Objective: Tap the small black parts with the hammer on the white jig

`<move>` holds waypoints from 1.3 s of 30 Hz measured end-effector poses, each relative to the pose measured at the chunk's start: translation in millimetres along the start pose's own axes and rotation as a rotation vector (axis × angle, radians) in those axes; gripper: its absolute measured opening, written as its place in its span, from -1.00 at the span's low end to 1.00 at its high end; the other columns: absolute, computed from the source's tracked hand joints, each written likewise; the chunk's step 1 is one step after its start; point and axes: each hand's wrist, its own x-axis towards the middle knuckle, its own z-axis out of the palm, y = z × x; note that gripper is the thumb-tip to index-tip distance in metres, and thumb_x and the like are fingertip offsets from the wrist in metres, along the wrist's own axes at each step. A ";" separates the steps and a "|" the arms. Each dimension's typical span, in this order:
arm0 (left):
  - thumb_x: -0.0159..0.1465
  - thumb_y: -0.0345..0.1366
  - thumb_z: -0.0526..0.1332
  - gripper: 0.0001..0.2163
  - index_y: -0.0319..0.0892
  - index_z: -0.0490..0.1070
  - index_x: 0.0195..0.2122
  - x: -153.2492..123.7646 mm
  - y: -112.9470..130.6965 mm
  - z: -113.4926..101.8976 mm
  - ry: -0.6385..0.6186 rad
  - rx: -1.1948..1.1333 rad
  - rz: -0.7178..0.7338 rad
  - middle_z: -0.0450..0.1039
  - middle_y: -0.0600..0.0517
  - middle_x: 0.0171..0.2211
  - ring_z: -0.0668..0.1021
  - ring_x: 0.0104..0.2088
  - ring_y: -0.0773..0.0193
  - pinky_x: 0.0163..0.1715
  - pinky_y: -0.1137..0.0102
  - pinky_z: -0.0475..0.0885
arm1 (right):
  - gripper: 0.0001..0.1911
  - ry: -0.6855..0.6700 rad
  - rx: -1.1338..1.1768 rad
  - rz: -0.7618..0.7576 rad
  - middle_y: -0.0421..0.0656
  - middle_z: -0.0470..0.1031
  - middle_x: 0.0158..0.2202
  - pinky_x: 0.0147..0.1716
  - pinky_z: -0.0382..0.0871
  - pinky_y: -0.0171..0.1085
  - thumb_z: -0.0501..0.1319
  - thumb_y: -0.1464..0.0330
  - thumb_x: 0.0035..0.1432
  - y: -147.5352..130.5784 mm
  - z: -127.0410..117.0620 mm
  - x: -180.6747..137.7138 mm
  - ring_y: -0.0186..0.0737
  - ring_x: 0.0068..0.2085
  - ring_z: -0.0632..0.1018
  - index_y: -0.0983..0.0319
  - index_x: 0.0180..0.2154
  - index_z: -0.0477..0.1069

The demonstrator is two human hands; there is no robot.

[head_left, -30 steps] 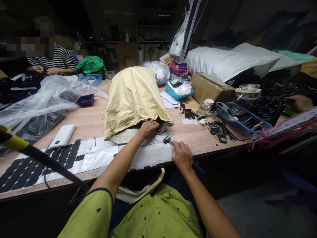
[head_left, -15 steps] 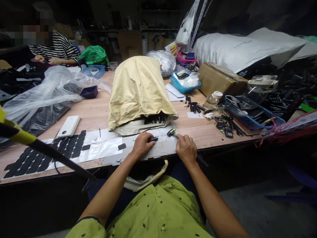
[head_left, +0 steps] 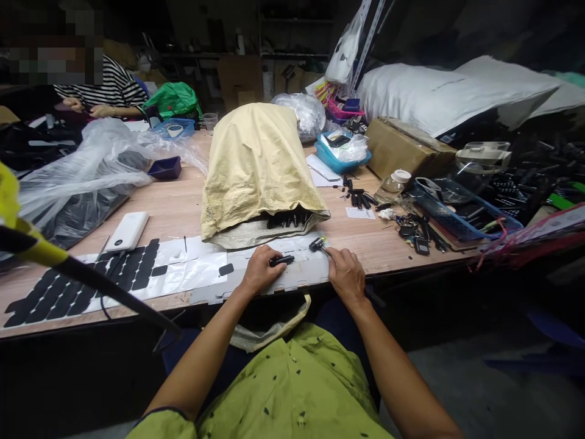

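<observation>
My left hand (head_left: 258,270) rests on a white sheet (head_left: 292,277) at the table's near edge, fingers closed on a small black part (head_left: 281,260). My right hand (head_left: 345,274) is closed round the handle of a small hammer (head_left: 317,244), whose metal head sits just right of the black part. Behind both hands a yellow woven sack (head_left: 258,167) lies on the wooden table (head_left: 176,213), its open mouth showing several more black parts (head_left: 289,219).
A white power bank (head_left: 127,231) and a sheet of black pads (head_left: 73,291) lie to the left. Clear plastic bags (head_left: 86,171), a cardboard box (head_left: 404,149), blue trays and loose black parts crowd the back and right. A person in a striped shirt (head_left: 103,91) sits at far left.
My left hand left the sack's mouth and came back to the white sheet holding a black part. My right hand kept the hammer close beside it.
</observation>
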 end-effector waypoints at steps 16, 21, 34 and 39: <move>0.12 -0.38 0.32 -0.87 -0.10 0.60 -0.30 4.7 13.3 -7.7 -0.140 0.024 -0.035 0.47 0.05 -0.36 0.49 -0.33 0.25 -0.24 0.35 0.43 | -0.68 -0.145 0.632 0.028 -0.10 0.62 -0.20 -0.12 0.51 -0.20 0.08 0.35 0.30 -47.6 -34.6 -8.1 -0.18 -0.15 0.60 0.12 -0.06 0.57; 0.09 -0.40 0.33 -0.87 -0.12 0.61 -0.33 6.2 17.8 -7.9 -0.143 -0.005 -0.065 0.48 0.06 -0.39 0.50 -0.34 0.27 -0.26 0.38 0.42 | -0.68 -0.106 0.640 0.002 -0.11 0.60 -0.24 -0.14 0.50 -0.24 0.08 0.34 0.33 -54.7 -41.9 -12.1 -0.21 -0.18 0.60 0.12 -0.02 0.55; 0.04 -0.41 0.33 -0.87 -0.14 0.62 -0.36 10.9 26.0 -8.1 -0.139 -0.037 -0.171 0.55 0.06 -0.36 0.53 -0.31 0.24 -0.21 0.36 0.45 | -0.68 -0.082 0.631 -0.018 -0.11 0.59 -0.24 -0.14 0.50 -0.24 0.07 0.34 0.34 -63.1 -44.6 -8.5 -0.21 -0.18 0.59 0.12 -0.01 0.55; 0.00 -0.41 0.34 -0.85 -0.14 0.57 -0.36 11.6 26.5 -6.4 -0.111 -0.056 -0.212 0.55 0.07 -0.40 0.54 -0.34 0.23 -0.25 0.37 0.45 | -0.66 -0.127 0.607 -0.070 -0.12 0.57 -0.30 -0.19 0.49 -0.26 0.06 0.36 0.34 -67.4 -36.8 -14.0 -0.23 -0.25 0.58 0.11 0.00 0.54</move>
